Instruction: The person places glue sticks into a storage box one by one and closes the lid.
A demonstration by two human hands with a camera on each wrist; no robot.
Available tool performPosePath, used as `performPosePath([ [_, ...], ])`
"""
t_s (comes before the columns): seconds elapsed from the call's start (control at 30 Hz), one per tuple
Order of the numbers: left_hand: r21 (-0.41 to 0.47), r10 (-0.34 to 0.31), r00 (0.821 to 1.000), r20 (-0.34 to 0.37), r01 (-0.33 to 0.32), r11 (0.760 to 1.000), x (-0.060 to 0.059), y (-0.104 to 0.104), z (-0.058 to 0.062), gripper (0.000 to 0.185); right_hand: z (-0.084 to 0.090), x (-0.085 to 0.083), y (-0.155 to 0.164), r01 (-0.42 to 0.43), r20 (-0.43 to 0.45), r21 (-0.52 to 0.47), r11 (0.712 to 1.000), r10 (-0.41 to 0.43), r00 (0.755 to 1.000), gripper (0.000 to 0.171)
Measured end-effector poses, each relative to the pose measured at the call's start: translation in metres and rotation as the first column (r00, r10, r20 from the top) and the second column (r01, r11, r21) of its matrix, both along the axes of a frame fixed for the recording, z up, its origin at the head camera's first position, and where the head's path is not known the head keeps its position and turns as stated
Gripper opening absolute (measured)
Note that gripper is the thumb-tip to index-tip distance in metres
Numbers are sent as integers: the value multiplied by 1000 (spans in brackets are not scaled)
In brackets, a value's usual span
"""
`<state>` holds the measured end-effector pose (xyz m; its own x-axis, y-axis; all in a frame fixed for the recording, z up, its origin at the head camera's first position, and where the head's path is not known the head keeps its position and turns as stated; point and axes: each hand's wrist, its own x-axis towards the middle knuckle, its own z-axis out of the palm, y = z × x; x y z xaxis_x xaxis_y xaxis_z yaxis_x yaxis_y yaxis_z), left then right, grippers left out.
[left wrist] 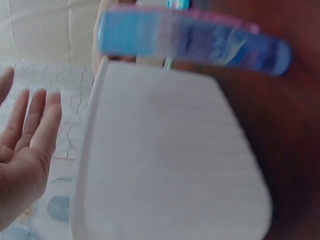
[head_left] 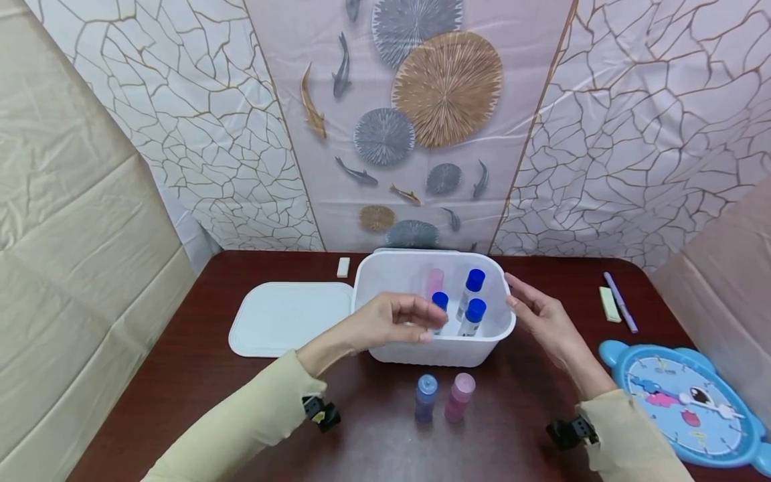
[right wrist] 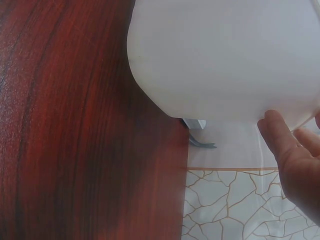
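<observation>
A white plastic box point(head_left: 421, 351) holds a pale pink bottle point(head_left: 434, 282) and three clear bottles with blue caps; one is a blue-capped bottle point(head_left: 475, 311) at the front right. My left hand point(head_left: 388, 325) hovers over the box's front rim beside another blue-capped bottle point(head_left: 440, 301); in the left wrist view its fingers are loosely extended with nothing in them. At the box's right end, my right hand point(head_left: 545, 321) touches the rim and outer wall with fairly straight fingers. Before the box stand a small blue bottle point(head_left: 425, 399) and a small pink bottle point(head_left: 460, 398).
A white lid point(head_left: 289, 318) lies left of the box, and a white eraser-like block point(head_left: 343, 267) behind it. On the right are a purple pen point(head_left: 620, 301), a pale green stick-like piece point(head_left: 610, 304) and a blue toy clock point(head_left: 687, 402). Patterned cloth hangs behind the table.
</observation>
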<state>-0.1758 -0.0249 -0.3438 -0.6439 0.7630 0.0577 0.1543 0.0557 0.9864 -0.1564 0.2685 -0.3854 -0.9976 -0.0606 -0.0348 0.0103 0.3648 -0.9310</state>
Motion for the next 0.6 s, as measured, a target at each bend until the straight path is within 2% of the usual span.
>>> performPosePath([
  [0.17,35,-114,987,113,111,993,22,-11,-9,39,2,1,0,3,-4,4,1000,-3,1000,60],
  [0.27,48,-154,977,146,149,988,30,-13,-17,40,2,1,0,9,-1,8,1000,-9,1000,60],
  [0.37,47,-161,975,154,155,987,34,-13,-24,40,1,0,0,13,4,7,1000,-13,1000,60],
  [0.6,57,-129,976,176,121,991,39,-12,-35,41,0,0,-1,9,5,0,1000,-9,1000,60],
])
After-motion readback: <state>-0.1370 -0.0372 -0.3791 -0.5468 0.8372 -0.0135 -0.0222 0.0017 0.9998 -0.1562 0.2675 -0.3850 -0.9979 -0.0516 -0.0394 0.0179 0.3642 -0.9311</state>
